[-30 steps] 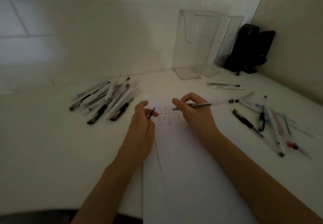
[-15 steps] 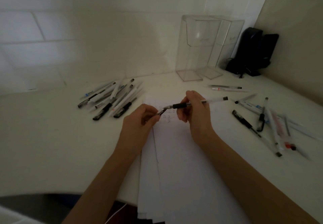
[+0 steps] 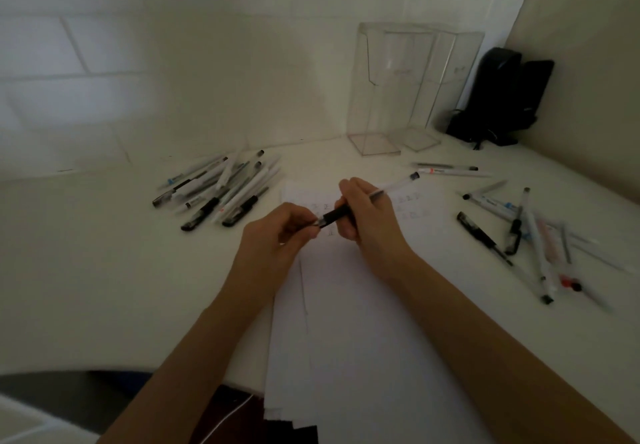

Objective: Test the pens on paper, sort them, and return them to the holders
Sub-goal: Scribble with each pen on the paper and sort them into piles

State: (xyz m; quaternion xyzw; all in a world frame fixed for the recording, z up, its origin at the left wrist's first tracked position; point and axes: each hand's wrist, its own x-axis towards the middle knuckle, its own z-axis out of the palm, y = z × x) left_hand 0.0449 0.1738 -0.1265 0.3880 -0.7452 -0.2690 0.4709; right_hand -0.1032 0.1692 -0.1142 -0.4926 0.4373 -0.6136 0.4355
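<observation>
Centre of the frame: both hands meet over the paper [image 3: 363, 305], which lies on the white table [image 3: 104, 270].
Right hand [image 3: 369, 215]: fingers curled and pressed around the pen [image 3: 349, 211], holding its black grip section; the clear barrel runs up and right past the knuckles to a dark end cap.
Left hand [image 3: 277, 235]: fingertips pinched together right at the pen's tip end; whether a cap sits between them I cannot tell.
Paper marks: small faint scribbles in the sheet's upper part, just behind the hands.
Left pile [image 3: 218, 190]: a heap of pens left of centre, near the wall.
Right group [image 3: 519, 232]: scattered pens at right of the frame, partly blurred; two more pens [image 3: 446, 168] lie apart, above them.
Holders [image 3: 401, 90]: two clear boxes upright at upper right, against the wall.
Far upper right corner: a black object [image 3: 502, 97] beside the holders.
</observation>
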